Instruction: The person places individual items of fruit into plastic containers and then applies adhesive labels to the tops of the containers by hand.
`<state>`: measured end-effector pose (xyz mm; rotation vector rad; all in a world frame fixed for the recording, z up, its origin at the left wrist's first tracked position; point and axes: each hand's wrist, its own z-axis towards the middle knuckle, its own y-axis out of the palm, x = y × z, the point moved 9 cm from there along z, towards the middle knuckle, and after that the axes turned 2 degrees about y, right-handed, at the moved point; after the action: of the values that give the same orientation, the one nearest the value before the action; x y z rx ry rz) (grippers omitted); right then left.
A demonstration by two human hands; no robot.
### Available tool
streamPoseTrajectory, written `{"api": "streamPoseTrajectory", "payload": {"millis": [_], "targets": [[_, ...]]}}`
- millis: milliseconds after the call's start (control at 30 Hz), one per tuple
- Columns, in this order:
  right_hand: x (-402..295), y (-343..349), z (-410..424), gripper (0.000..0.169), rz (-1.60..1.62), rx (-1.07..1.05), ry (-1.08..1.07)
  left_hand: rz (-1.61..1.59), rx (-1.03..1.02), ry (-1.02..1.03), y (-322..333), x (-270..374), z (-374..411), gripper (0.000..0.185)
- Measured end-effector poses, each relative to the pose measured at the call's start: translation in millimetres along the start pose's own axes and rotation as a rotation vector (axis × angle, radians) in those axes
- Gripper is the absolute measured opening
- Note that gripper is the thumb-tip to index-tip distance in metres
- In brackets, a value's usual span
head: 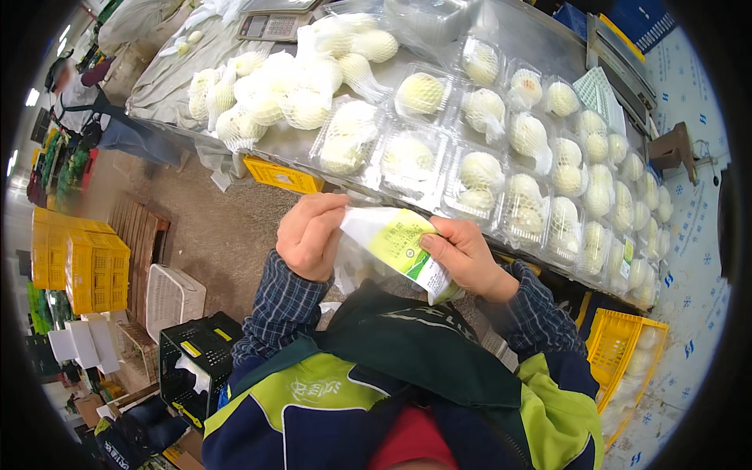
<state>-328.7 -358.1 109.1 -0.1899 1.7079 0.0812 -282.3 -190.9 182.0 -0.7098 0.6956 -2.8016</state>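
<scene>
A white and green printed plastic bag [395, 239] is stretched between my two hands, in front of my chest at the table's near edge. My left hand [311, 236] pinches its narrow end. Around its wider, printed part closes my right hand [467, 257], thumb on top. The bag bears writing. Just beyond it, clear plastic clamshell boxes [408, 160] stand in rows, with pale round produce in white foam netting inside. A pile of netted pale produce [273, 88] lies loose on the table to the left. What the bag holds is mostly hidden.
A digital scale [270, 26] stands at the table's far side. Yellow crates [97, 270], a white basket [174, 299] and a black crate [197, 358] are on the left. Another yellow crate [614, 352] is at the lower right. A person [88, 106] stands at the upper left.
</scene>
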Motion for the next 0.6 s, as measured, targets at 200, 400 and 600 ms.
{"api": "streamPoseTrajectory", "payload": {"millis": [200,400,600], "targets": [[-1.6,21.9,38.0,0.020,-0.081,0.120,0.009,0.179,0.027,-0.015,-15.8,-34.5,16.7,0.034],[-14.2,50.1,62.6,0.020,-0.123,0.142,-0.070,-0.330,-0.171,-0.294,2.1,-75.8,2.3,0.017],[-46.6,47.7,94.8,0.018,-0.313,0.043,-0.210,-0.398,-0.168,-0.329,3.9,-90.4,-4.4,0.015]]}}
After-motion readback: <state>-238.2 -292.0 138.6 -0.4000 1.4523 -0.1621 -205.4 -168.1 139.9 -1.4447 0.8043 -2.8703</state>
